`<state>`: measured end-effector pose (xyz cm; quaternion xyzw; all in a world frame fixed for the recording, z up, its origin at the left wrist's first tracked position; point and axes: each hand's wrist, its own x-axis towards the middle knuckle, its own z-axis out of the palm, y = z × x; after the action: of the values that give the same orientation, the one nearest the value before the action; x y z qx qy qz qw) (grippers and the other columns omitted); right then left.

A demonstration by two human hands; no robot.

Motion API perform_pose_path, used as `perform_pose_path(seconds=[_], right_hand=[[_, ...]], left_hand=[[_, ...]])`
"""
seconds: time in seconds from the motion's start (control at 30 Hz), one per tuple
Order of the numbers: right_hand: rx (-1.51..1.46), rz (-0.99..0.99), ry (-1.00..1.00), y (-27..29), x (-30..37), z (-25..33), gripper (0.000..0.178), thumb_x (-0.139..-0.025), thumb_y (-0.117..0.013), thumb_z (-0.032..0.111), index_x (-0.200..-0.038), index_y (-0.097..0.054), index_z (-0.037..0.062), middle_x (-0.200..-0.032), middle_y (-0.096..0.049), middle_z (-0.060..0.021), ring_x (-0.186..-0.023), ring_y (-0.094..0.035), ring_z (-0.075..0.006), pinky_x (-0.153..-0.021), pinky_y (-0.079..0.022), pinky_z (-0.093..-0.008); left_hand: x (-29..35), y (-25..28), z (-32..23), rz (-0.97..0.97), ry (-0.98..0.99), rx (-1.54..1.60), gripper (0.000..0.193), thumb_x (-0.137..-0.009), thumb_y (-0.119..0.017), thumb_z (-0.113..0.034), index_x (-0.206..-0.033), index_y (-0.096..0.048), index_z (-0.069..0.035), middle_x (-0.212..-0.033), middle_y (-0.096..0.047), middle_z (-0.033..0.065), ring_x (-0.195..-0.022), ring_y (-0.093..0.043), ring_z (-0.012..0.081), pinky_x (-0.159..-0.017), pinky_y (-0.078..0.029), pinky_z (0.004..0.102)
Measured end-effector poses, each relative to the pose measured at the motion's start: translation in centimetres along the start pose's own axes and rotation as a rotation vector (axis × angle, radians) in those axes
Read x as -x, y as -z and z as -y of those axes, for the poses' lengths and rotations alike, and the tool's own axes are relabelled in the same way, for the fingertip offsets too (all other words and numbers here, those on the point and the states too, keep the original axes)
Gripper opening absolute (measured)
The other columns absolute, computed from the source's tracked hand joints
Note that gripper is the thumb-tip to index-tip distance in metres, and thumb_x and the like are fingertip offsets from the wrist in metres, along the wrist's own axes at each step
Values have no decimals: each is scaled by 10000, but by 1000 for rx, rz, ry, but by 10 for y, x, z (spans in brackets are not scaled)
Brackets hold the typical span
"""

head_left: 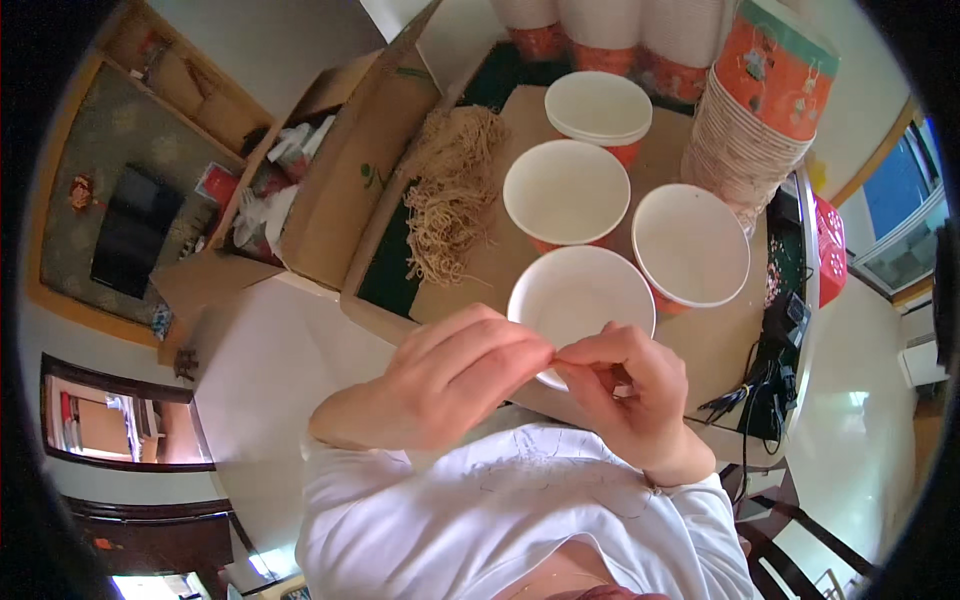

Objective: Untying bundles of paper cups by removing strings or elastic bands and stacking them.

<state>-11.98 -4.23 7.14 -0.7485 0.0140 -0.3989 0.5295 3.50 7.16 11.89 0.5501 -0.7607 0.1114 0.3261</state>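
Both my hands are closed in a pinch, fingertips meeting over the near rim of a white-lined paper bucket (585,285). What my left hand (440,375) pinches is too small to make out. The fingers of my right hand (638,390) curl inward, and a small pale bit shows between them that I cannot name. Beyond that bucket stand a second paper bucket (567,190) and another to the right (692,243). Farther back, two nested paper buckets (598,103) stand upright. A heap of tan twine (450,185) lies left of the buckets.
A tall stack of orange-printed buckets (760,110) rises at the back right, with more stacks behind. An open cardboard box (335,190) holding plastic bags stands at the left. Black cables (755,390) lie at the table's right edge, near a red container (830,250).
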Motion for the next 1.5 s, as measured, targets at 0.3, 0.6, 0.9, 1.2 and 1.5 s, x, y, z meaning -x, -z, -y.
perform_pose_path(seconds=[0.3, 0.6, 0.9, 1.2, 1.5], right_hand=[[67, -70, -222, 0, 35, -26, 166, -758, -709, -48, -886, -630, 21, -729, -568, -47, -516, -495, -108, -455, -390, -238], [25, -98, -293, -11, 39, -30, 137, -733, -725, -42, -832, -654, 20, -580, -444, 56, -475, -297, -18, -440, -209, -201], [-90, -123, -402, -12, 45, -37, 112, -753, -705, -48, -832, -662, 19, -530, -383, 87, -468, -266, 12, -435, -174, -188], [-160, -215, -462, 3, 60, -45, 113, -786, -662, -63, -857, -661, 25, -522, -360, 84, -478, -257, 21, -433, -164, -189], [-116, -48, -320, 25, 99, -48, 117, -710, -691, -60, -800, -644, -1, -798, -635, -54, -721, -589, -155, -639, -470, -274]], left_hand=[[36, -62, 8, 12, 348, 389, 189, -769, -745, -99, -754, -564, -45, -685, -529, 55, -611, -526, 220, -521, -421, 340], [42, -70, 9, 50, 465, 598, 176, -881, -621, -73, -775, -490, -21, -695, -460, 87, -598, -462, 241, -541, -380, 342], [49, -68, 16, 173, 401, 732, 90, -917, -517, -28, -897, -429, -37, -838, -456, 116, -684, -474, 272, -607, -403, 340], [46, -52, 52, 328, 296, 66, 159, -753, -621, 29, -896, -599, -37, -1061, -585, 76, -1053, -532, 285, -878, -452, 412], [74, -76, 18, 522, 18, 112, 48, -743, -649, -82, -787, -630, -77, -801, -627, 42, -875, -638, 228, -861, -516, 401]])
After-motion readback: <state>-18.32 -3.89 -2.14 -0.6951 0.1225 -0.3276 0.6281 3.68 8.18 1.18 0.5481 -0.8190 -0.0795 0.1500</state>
